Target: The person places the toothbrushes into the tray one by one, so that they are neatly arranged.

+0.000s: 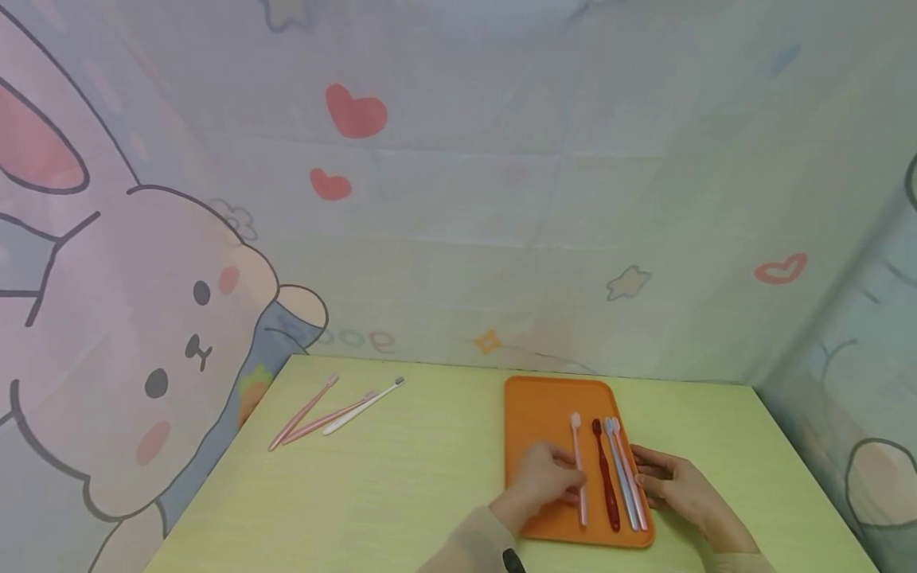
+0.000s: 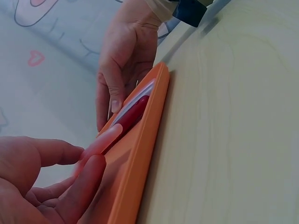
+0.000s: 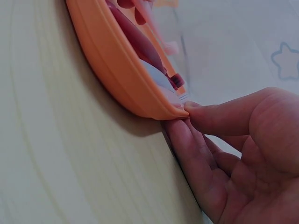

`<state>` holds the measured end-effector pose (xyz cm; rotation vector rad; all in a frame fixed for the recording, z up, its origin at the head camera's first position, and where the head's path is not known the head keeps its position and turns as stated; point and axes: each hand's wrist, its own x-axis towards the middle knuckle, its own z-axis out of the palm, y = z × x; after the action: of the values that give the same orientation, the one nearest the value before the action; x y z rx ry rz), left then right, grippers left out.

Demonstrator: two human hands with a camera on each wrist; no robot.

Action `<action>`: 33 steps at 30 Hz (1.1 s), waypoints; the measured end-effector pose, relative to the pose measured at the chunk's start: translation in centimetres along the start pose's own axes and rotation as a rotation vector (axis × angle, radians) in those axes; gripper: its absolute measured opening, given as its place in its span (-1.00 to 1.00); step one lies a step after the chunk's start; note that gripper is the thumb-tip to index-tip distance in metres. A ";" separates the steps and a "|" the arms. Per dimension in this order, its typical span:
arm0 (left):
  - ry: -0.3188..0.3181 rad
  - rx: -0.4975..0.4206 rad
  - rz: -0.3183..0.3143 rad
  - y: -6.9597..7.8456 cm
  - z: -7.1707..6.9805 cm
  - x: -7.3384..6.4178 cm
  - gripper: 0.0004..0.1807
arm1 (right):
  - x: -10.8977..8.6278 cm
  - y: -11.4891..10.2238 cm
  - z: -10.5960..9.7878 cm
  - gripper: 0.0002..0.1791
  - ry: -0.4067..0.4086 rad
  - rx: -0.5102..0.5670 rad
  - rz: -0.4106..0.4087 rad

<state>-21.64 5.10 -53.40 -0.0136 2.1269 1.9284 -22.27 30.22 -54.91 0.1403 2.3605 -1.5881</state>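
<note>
My left hand point(image 1: 546, 480) pinches a pink toothbrush point(image 1: 583, 508) between thumb and fingers, close over the orange tray point(image 1: 537, 414). In the left wrist view the handle end of this pink toothbrush point(image 2: 108, 139) sticks out past the fingertips. To its right a dark red toothbrush point(image 1: 606, 477), a pale blue toothbrush point(image 1: 625, 481) and another pink toothbrush point(image 1: 639, 503) lie side by side in the tray, heads pointing away from me. With thumb above and fingers below, my right hand point(image 1: 680, 492) grips the tray's right rim point(image 3: 163, 112).
On the far left of the pale yellow-green table point(image 1: 286, 509) lie two pink toothbrushes point(image 1: 304, 412) and a white toothbrush point(image 1: 361, 407), set at slants. A cloth backdrop point(image 1: 458, 199) with a printed rabbit and hearts rises behind the table's back edge.
</note>
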 end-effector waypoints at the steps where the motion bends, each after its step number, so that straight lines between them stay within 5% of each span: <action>1: 0.004 0.002 -0.002 0.0 0.1 0.0 -0.80 | 0.0 0.0 0.0 -0.28 0.002 0.001 0.002; 16: 0.010 0.042 -0.034 0.3 1.1 -0.1 -0.82 | -0.1 0.0 0.0 -0.27 0.001 -0.006 -0.013; 33: 0.030 0.138 0.005 0.4 1.5 -0.2 -0.80 | 0.0 0.4 -0.1 -0.28 -0.007 0.005 -0.020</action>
<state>-21.22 6.62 -53.10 -0.0096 2.2765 1.7905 -22.22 30.46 -55.22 0.1122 2.3599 -1.6011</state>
